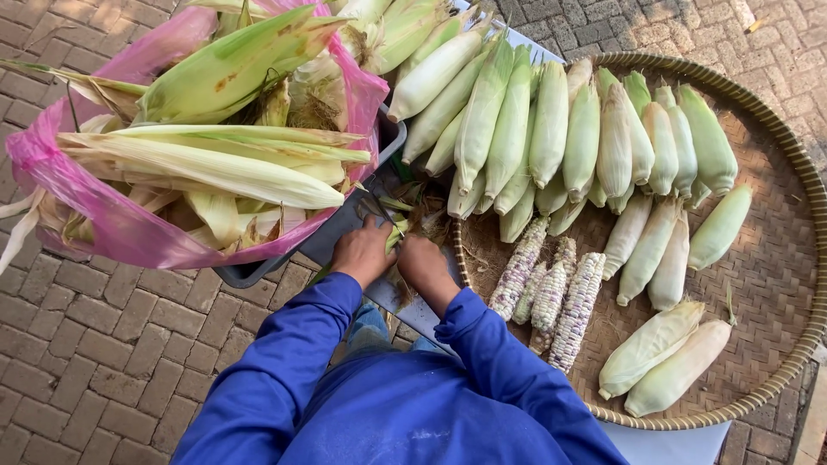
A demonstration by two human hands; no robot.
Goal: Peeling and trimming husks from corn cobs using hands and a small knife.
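Fingers (pixel 376 234) apparently closed round corn ear (pixel 398 232)

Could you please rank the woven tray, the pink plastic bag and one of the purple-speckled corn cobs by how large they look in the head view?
1. Woven tray: largest, though close to the bag.
2. Pink plastic bag: similar spread, and partly cut off by the frame, so this order is unsure.
3. Purple-speckled corn cob: clearly smallest.

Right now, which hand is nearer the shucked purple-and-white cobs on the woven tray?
Right. The right hand sits at the tray's left rim, just left of the purple-and-white cobs. The left hand is farther left, over the grey bin.
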